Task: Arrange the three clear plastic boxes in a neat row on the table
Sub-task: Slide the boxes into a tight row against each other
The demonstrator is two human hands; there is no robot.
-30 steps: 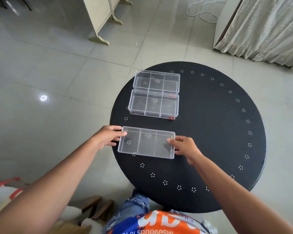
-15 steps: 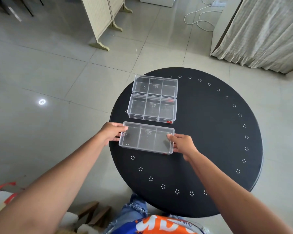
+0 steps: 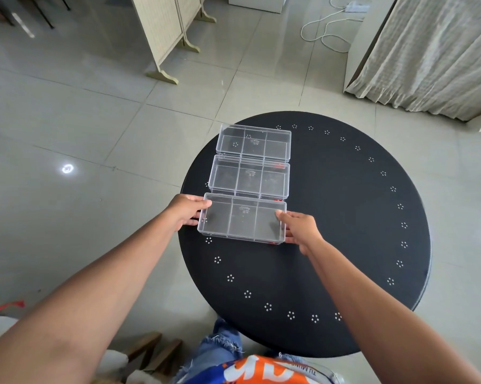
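Observation:
Three clear plastic boxes with inner dividers lie on the left part of a round black table. The far box and the middle box touch each other. The near box sits right against the middle box, its far edge meeting it. My left hand grips the near box's left end, thumb on its top. My right hand holds the right end, fingers along the side. The three boxes form a line running away from me.
The table's left edge lies just under my left hand. A folding screen stands on the tiled floor at the back left. A curtain and a white cable are at the back right.
Both hands have pushed the near box away from me, closing the gap until it meets the middle box. The other two boxes have stayed put.

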